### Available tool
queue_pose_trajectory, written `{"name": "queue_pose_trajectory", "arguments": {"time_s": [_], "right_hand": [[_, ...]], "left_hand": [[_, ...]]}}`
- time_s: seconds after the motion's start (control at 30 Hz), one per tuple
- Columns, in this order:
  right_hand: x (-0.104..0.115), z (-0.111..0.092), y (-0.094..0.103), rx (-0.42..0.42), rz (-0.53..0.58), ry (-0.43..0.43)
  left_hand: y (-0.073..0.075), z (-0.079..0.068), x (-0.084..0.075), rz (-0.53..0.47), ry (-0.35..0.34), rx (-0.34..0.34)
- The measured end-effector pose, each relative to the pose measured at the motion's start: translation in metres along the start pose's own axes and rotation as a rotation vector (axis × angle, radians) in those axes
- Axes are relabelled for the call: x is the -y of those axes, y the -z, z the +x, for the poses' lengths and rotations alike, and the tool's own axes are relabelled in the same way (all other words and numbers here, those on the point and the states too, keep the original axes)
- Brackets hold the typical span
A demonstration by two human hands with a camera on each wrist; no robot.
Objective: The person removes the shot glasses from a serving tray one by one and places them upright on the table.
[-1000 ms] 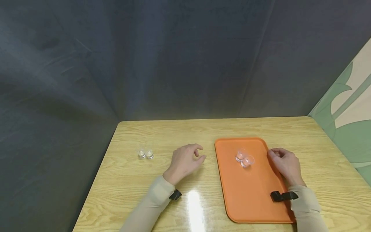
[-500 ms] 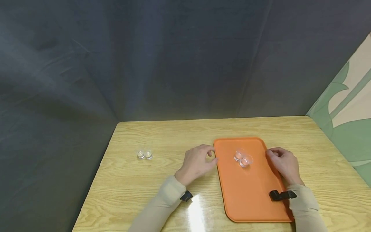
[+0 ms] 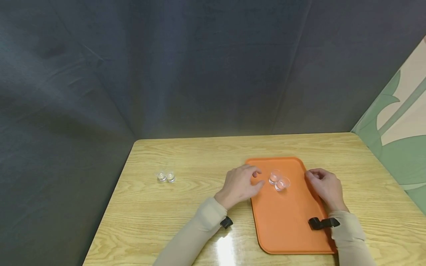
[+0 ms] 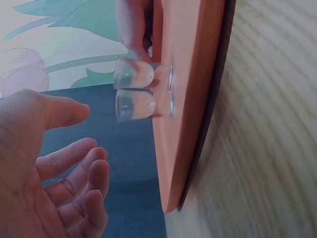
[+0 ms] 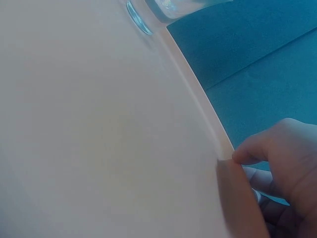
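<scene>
Two small clear glasses [image 3: 280, 184] stand side by side on the orange tray [image 3: 293, 229], upright and wider at the top. My left hand [image 3: 242, 181] is over the tray's left edge, thumb and fingers parted and nothing between them. In the left wrist view the left hand [image 4: 64, 163] reaches toward the pair of glasses [image 4: 136, 89], with space left between. At the tray's right rim my right hand [image 3: 327, 188] holds the edge. The right wrist view has the right hand's thumb [image 5: 252, 148] on the rim, with fingers curled on the outer side.
Two more small clear glasses [image 3: 166, 176] stand together on the wooden table [image 3: 149, 214], toward its left side. A dark curtain [image 3: 213, 74] hangs behind and to the left. On the right is a green-and-white patterned cloth [image 3: 399, 147].
My left hand has moved right, from over the bare table to above the tray's left part, closer to the glasses there. The right hand stays at the rim.
</scene>
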State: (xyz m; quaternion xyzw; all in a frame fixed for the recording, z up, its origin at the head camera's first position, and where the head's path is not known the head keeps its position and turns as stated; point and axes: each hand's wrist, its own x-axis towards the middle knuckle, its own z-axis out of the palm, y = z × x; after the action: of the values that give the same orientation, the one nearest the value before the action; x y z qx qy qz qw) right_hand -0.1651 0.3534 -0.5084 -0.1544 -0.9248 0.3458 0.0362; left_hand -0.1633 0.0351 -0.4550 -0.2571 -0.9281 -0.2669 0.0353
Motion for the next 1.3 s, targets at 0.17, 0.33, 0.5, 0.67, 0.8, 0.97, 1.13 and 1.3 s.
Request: {"name": "queue_pose_trajectory", "arguments": {"time_s": [0.17, 0.33, 0.5, 0.67, 0.8, 0.97, 1.13, 1.3], "right_hand": [[0.0, 0.001, -0.001, -0.006, -0.009, 0.001], [0.0, 0.002, 0.001, -0.002, -0.014, 0.004], [0.001, 0.001, -0.001, 0.003, -0.003, 0.02], [0.002, 0.0, -0.001, 0.015, -0.002, 0.007], [0.002, 0.0, -0.001, 0.017, -0.004, 0.001], [0.002, 0.0, 0.0, 0.02, 0.008, -0.02], [0.002, -0.001, 0.001, 0.023, 0.011, -0.024], [0.004, -0.002, 0.001, 0.02, 0.012, -0.025]], "left_hand": [[-0.007, 0.011, -0.005, -0.005, 0.016, 0.024], [-0.01, 0.023, -0.01, -0.002, 0.03, 0.039], [-0.015, 0.029, -0.011, 0.022, 0.02, 0.041], [-0.019, 0.031, -0.012, 0.05, 0.007, 0.058], [-0.02, 0.035, -0.015, 0.068, -0.025, 0.067], [-0.021, 0.04, -0.02, 0.093, -0.07, 0.093], [-0.023, 0.041, -0.022, 0.102, -0.096, 0.1], [-0.026, 0.042, -0.023, 0.104, -0.099, 0.088]]}}
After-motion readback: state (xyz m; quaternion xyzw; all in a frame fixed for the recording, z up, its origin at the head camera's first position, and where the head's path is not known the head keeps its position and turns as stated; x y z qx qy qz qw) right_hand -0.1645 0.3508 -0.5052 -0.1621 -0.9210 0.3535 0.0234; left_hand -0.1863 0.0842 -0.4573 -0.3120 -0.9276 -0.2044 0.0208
